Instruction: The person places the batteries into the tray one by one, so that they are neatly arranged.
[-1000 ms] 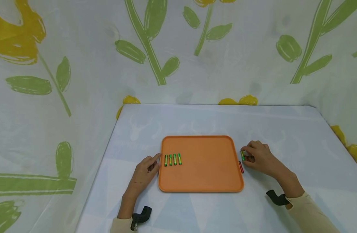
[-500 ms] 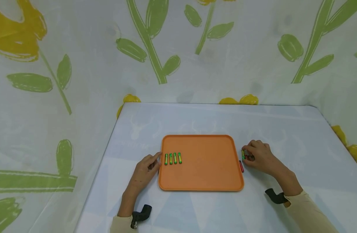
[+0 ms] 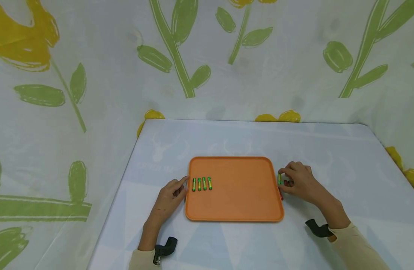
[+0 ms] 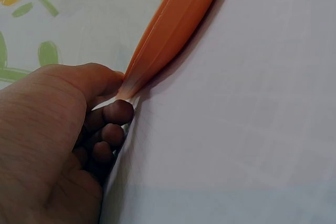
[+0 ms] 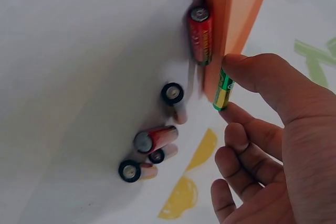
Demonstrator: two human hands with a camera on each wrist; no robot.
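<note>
Pale worktop (image 3: 240, 243): your right hand (image 3: 300, 180) pinches battery (image 5: 223, 92), left hand (image 3: 167, 196) touches tray (image 3: 240, 204), relaxed. Apparently transfer step; next likely needs lift inward.

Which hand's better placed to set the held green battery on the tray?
Right, most likely. The right hand pinches the green battery right by the right edge of the orange tray. The left hand is at the tray's opposite edge, touching it, with no battery in its fingers.

draped-off nook; floral-print backdrop (image 3: 277, 82) behind and at both sides, creased like cloth; table (image 3: 234, 138) has a pale triangle-and-antler print; home or lab, can't tell
</note>
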